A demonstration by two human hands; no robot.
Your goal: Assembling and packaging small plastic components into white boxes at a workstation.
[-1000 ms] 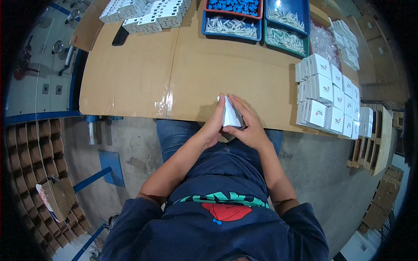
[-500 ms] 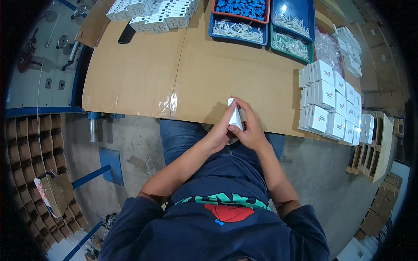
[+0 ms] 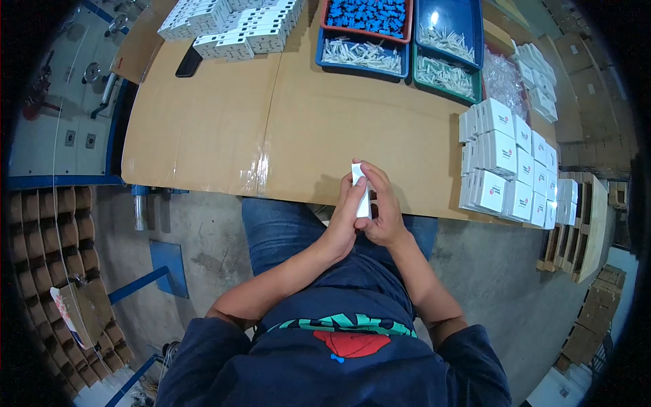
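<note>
The slim white box (image 3: 363, 203) sits between the left hand (image 3: 343, 222) and right hand (image 3: 385, 218), fingers pinching it (its broad sides mostly hidden).

Cardboard-covered table (image 3: 203, 129); trays (image 3: 462, 22); white boxes (image 3: 500, 153)

Over the near edge of the cardboard-covered table (image 3: 203, 129), the left hand (image 3: 341, 227) and right hand (image 3: 384, 216) hold a slim white box (image 3: 362, 205). Stacked white boxes (image 3: 502, 156) fill the near right corner; a black phone (image 3: 189, 62) lies toward the left edge.
</note>
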